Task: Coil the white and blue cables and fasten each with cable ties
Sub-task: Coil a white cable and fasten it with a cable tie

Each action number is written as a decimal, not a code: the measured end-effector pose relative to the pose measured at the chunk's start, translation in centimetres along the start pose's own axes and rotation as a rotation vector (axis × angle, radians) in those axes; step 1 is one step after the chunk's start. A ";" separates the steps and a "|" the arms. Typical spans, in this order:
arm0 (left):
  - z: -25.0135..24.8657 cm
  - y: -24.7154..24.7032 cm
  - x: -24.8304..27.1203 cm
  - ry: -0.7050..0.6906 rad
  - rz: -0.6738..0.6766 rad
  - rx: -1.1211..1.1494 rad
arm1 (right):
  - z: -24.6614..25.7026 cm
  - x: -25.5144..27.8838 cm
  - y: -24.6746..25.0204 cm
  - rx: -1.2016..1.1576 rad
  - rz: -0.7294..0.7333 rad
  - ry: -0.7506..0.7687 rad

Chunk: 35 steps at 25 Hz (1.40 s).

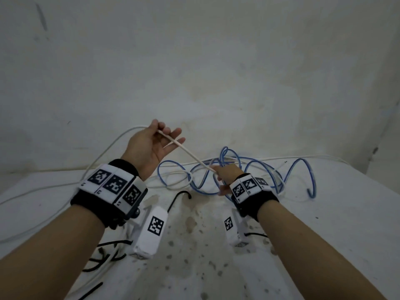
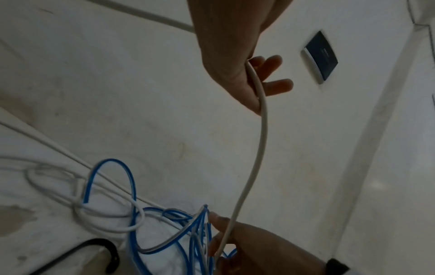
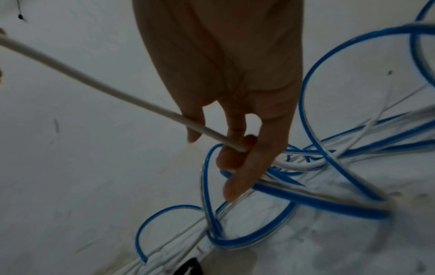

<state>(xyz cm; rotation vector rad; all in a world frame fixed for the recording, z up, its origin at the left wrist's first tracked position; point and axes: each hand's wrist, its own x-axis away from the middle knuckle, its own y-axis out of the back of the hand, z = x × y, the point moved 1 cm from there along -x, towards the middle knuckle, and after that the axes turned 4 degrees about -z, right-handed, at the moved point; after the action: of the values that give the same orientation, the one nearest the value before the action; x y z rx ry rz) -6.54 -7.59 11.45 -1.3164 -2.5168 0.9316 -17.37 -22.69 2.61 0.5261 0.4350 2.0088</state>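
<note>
Progress: early stage. Neither cable is coiled or tied. The blue cable (image 1: pixel 255 169) lies in loose, tangled loops on the white desk (image 1: pixel 346 213), right of centre in the head view, interlaced with slack white cable. Black cable ties (image 1: pixel 104 254) lie unused at lower left.

The left hand (image 1: pixel 151 146), raised at centre frame, pinches the white cable (image 1: pixel 186 150) between thumb and forefinger, remaining fingers spread. The right hand (image 1: pixel 227 176), lower and to the right, curls its fingers round the same cable at the tangle.

Orientation: the held span runs straight, long axis from upper left down to lower right. Remaining: separate, coil, tie both cables
</note>
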 end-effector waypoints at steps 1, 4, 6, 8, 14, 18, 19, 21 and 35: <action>-0.2 0.2 0.4 0.009 0.005 -0.018 | 0.1 0.7 0.0 -0.070 0.047 -0.076; -0.3 1.6 1.7 0.082 -0.046 -0.089 | 0.8 1.7 0.5 -0.198 0.001 -0.069; -0.5 2.7 2.5 0.127 -0.132 -0.121 | 2.3 2.3 1.7 -0.330 -0.134 0.038; -1.2 4.3 3.5 0.123 -0.215 -0.166 | 3.2 3.8 3.2 -0.236 -0.188 -0.015; -6.7 10.5 6.5 0.018 -0.250 -0.442 | 4.0 5.2 3.6 -0.838 -0.142 0.109; -9.8 13.2 8.5 0.046 -0.248 -0.651 | 7.3 11.2 -5.1 -0.472 0.352 0.367; -10.4 13.7 9.0 0.082 -0.226 -0.729 | 7.6 12.8 -7.2 -0.370 0.544 0.387; -11.5 14.9 10.4 0.145 -0.171 -0.879 | 7.3 15.6 -11.1 -0.161 0.908 0.362; -11.9 15.1 12.7 -0.068 0.050 -1.255 | 10.5 18.3 -14.9 0.150 0.039 1.504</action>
<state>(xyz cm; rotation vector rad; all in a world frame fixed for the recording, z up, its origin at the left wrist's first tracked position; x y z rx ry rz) 0.96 14.19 10.24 -1.5181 -3.1618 -0.8358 -8.80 1.23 7.29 -1.0326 1.4391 2.0798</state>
